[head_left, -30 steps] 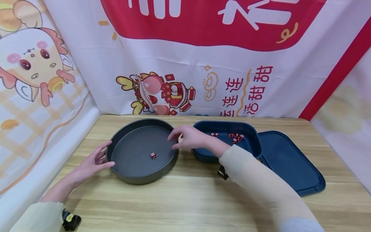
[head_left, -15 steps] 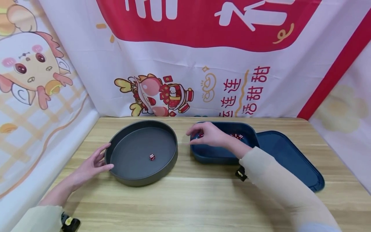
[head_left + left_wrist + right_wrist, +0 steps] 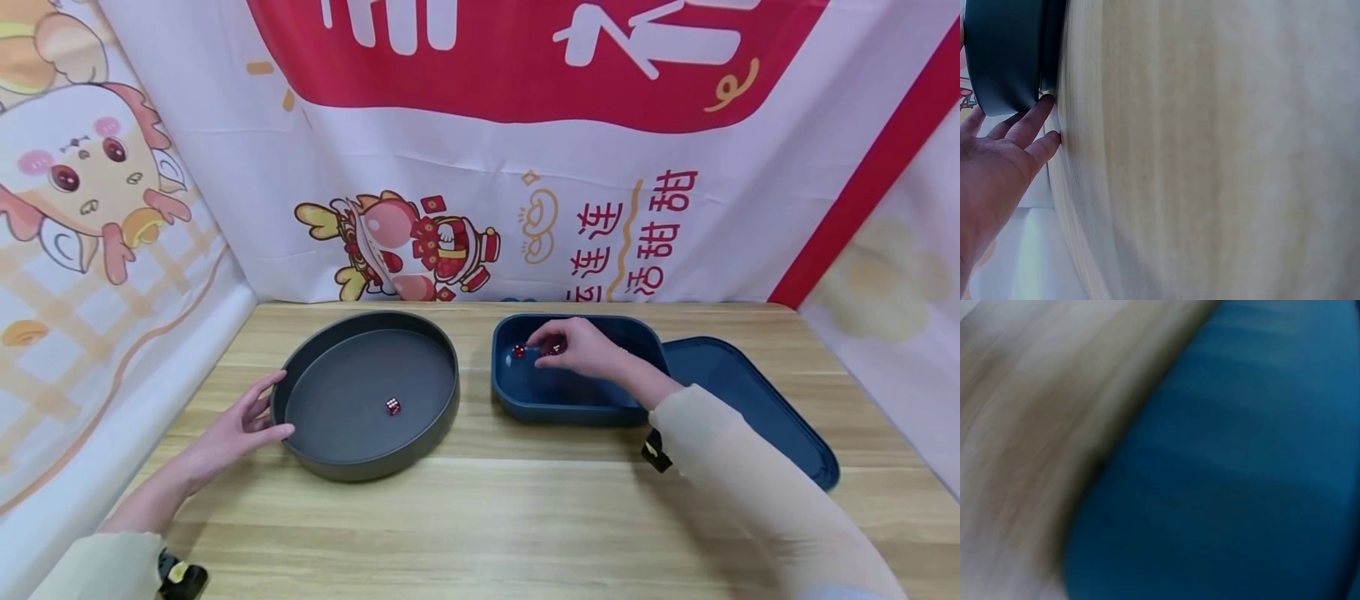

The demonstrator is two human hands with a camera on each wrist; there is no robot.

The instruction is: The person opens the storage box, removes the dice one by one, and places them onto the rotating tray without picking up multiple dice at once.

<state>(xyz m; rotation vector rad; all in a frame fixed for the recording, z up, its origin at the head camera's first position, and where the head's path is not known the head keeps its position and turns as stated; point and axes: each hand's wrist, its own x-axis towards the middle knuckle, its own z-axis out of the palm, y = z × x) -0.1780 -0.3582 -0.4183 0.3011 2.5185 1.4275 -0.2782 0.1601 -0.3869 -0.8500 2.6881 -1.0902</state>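
**Right hand in blue box, at the dice**

Right hand [image 3: 581, 347] reaches into the dark blue plastic box [image 3: 570, 400], fingers curled at a small red die [image 3: 552, 347]; whether it is gripped, I cannot tell. Left hand [image 3: 240, 425], fingers straight, rests against the round dark grey tray [image 3: 360, 465]. Dice: likely light, hard, slippery; pinch opposite faces. Box walls crowd the fingers; wooden desk [image 3: 480, 517] offers room in front.

Bright, even light; head view sharp, both wrist views motion-blurred.
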